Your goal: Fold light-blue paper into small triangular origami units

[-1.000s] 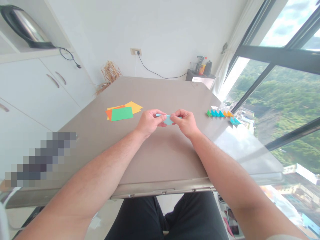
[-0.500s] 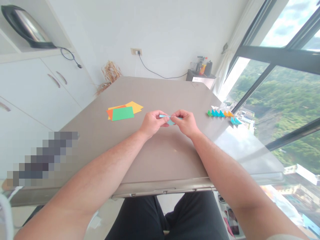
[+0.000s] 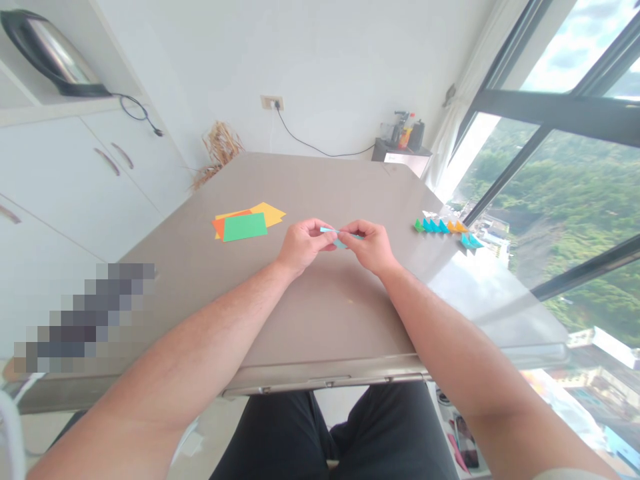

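Note:
Above the middle of the table, a small piece of light blue folded paper (image 3: 340,244) is pinched between both hands. My left hand (image 3: 306,244) grips its left end with thumb and fingers. On the other side, my right hand (image 3: 369,244) is closed on the right part, and the two thumbs almost meet. Fingers hide most of the paper, so its full shape cannot be made out. To the left lie flat sheets, with a green sheet (image 3: 245,227) over orange and yellow paper (image 3: 271,213). Small folded paper boats (image 3: 440,227) in green, blue and orange stand in a row on the right.
The brown table (image 3: 320,313) stretches from my lap towards the white wall. A window (image 3: 550,173) borders its right side. At the left edge is a blurred-out patch (image 3: 90,320). A kettle (image 3: 63,57) stands on the left shelf; dried stalks (image 3: 220,147) are behind the table.
The fingers have shifted slightly on the blue paper, and the right thumb has come a little further left. Both hands keep their hold; the sheets and boats stay where they were.

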The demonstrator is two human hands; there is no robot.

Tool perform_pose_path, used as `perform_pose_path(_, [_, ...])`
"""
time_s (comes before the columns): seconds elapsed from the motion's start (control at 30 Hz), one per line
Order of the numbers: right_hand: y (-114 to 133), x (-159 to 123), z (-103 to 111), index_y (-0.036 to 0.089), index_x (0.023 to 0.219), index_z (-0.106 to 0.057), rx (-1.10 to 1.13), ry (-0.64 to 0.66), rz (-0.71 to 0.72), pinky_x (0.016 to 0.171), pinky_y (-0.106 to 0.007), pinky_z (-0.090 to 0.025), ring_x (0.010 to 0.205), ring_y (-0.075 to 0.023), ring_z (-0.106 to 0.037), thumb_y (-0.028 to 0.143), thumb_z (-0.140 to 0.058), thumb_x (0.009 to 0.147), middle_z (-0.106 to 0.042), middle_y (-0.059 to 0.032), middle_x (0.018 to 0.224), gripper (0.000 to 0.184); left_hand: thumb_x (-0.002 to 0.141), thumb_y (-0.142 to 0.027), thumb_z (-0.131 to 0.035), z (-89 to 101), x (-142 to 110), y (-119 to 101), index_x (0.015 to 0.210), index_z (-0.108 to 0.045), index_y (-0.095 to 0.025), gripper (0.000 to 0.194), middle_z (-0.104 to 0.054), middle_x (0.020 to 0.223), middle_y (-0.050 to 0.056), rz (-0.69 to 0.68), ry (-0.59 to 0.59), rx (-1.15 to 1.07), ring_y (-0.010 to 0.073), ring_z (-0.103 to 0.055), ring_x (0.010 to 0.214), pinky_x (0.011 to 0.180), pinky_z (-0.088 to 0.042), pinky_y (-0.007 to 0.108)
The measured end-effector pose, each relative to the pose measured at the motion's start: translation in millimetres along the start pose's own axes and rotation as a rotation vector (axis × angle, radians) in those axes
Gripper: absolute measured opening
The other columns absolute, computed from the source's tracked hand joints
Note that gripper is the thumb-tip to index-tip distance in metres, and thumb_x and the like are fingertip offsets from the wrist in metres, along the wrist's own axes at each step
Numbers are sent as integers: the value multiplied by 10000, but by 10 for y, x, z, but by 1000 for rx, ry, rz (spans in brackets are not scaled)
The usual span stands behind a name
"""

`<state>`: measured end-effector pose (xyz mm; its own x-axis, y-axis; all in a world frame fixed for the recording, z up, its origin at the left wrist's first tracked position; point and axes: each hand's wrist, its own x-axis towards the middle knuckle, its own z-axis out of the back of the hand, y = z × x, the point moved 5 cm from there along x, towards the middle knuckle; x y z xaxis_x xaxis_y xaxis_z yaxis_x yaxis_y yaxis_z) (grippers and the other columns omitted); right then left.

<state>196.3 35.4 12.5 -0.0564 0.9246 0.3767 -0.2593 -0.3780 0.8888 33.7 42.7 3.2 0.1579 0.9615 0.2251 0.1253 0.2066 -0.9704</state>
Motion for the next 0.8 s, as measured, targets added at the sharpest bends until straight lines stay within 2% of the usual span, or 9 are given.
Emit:
perform_pose_path(0.3, [0,-14,2,210,743,-729,-20,-27,-12,706,-317,-469,737,-176,-634,389,-745,760,-721,-6,750,181,691,-375,-860,7,-2,-22,813,-712,-147,297,-717,768,33,-21,-4,11,174,-708,736,755,-640,377])
perform_pose_path(0.8, [70,-27,-18,197,714,-700,33,29,-34,676,-299,-452,701,-153,-591,359,-726,743,-705,-5,727,166,692,-400,-857,82,40,6,756,-749,-159,272,-745,781,51,11,8,-16,192,-708,749,753,-625,389])
